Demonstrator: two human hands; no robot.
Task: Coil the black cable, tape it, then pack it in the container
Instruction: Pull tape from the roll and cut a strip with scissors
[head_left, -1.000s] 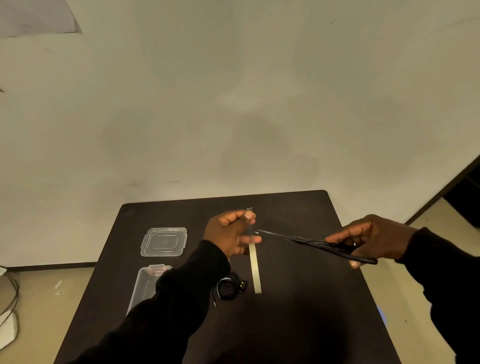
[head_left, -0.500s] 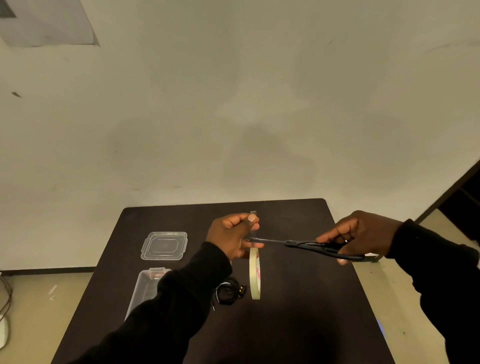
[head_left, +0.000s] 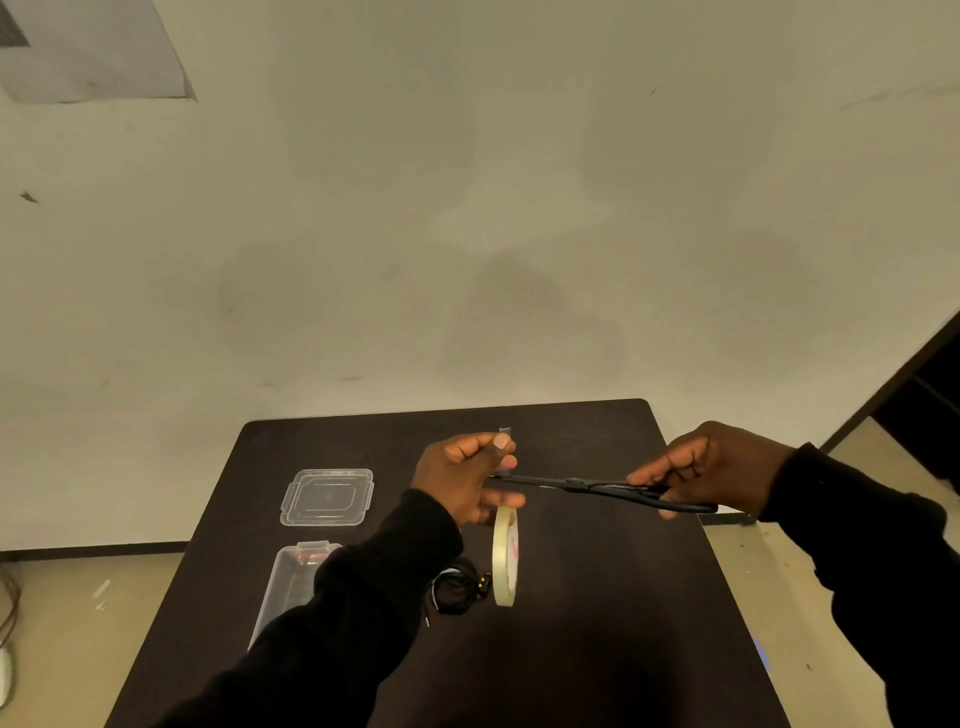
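Observation:
My left hand (head_left: 465, 480) is raised over the dark table (head_left: 597, 623), pinching a short clear strip of tape (head_left: 505, 436) between thumb and forefinger. The pale tape roll (head_left: 505, 556) hangs edge-on below its lower fingers. My right hand (head_left: 711, 467) grips black scissors (head_left: 597, 488), whose blades reach left to the tape strip at my left hand. The coiled black cable (head_left: 457, 590) lies on the table just under my left forearm, beside the roll. The clear container (head_left: 291, 582) sits at the left, partly hidden by my sleeve.
The container's clear lid (head_left: 327, 496) lies flat on the table behind the container. The table's far edge meets a plain wall. Floor shows on both sides, with a dark doorway at the right.
The scissors have moved left until their blades reach the tape at my left hand. The roll has turned slightly and shows its inner face. The view has tilted a little.

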